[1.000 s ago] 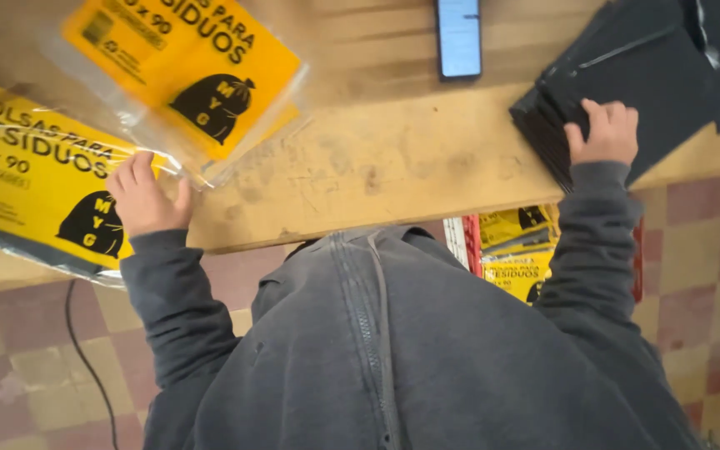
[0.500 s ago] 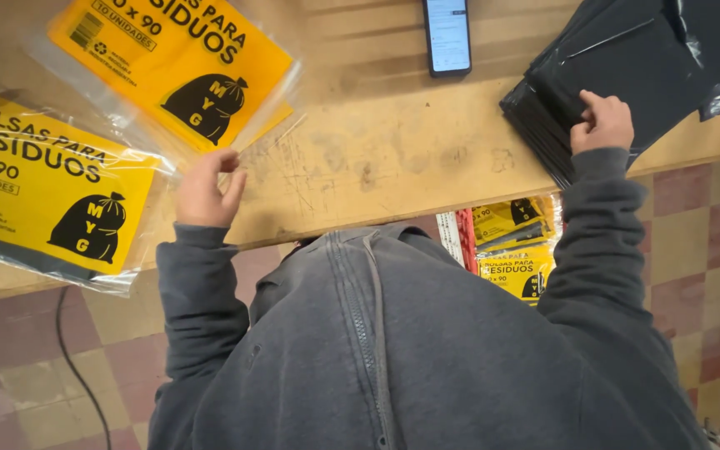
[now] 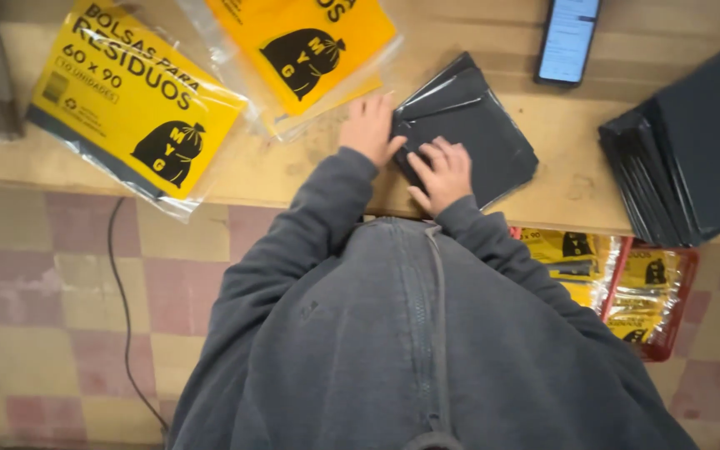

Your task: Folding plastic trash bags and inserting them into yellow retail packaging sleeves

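Stack (image 3: 693, 158) cut off at edge

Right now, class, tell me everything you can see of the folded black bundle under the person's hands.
The folded black bundle looks like thin, slightly glossy plastic sheet folded flat into a rough square, turned corner-on to the wooden table edge. Pale creases show along its upper folds. It lies flat near the table's front edge. The right hand presses on its lower part; the left hand touches its left edge.
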